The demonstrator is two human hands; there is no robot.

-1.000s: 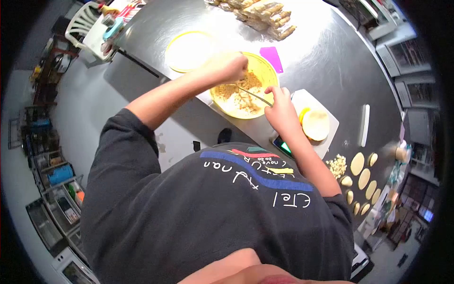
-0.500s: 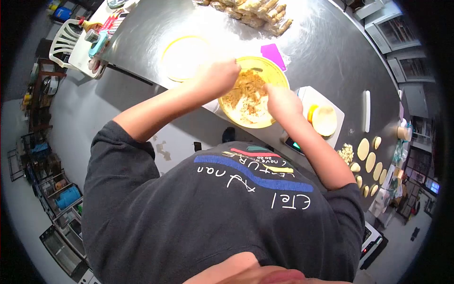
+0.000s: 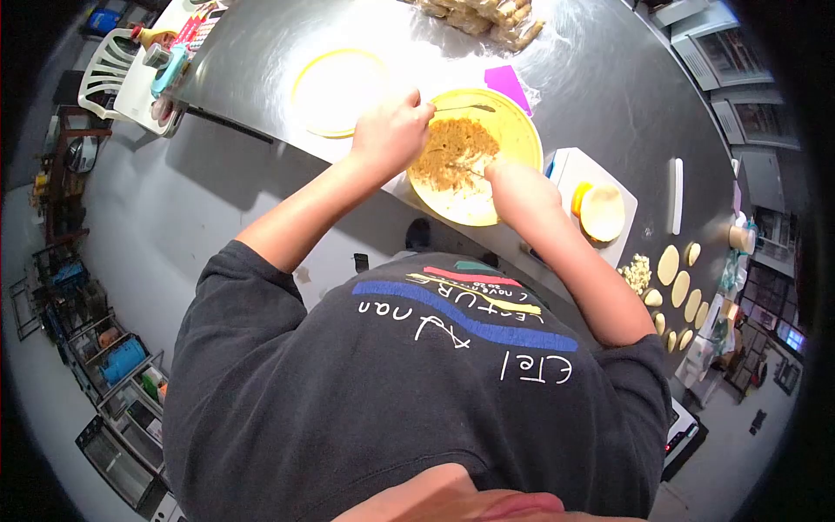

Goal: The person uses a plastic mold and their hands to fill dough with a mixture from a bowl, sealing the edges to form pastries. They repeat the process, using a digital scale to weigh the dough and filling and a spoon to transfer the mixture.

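My left hand [image 3: 391, 135] clasps one utensil [image 3: 467, 107], my right hand [image 3: 528, 193] another, over the yellow bowl [image 3: 524, 139] by the surface's [image 3: 600, 104] near edge; best fold the brown mix [image 3: 454, 146] evenly.

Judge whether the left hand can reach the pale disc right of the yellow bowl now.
Probably not easily: the yellow bowl and the right hand lie between the left hand and the pale disc; the left hand also seems to hold a utensil.
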